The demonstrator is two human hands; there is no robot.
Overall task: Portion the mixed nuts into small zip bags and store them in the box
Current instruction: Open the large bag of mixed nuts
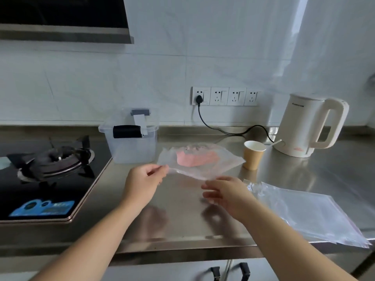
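Left hand (pixel 145 179) pinches the bag (pixel 199 161) corner, right hand (pixel 225 192) loose beside it (limp plastic could slip free

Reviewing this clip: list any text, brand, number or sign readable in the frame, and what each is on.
None can be read in full.
Kettle: a small dark brand line near the top, too blurred to read; a reddish mark near its base, unreadable.
Stove: a blue label on the front with print and icons, too blurred.
Wall sockets: no legible markings.
Storage box, paper cup, zip bags: no text visible.
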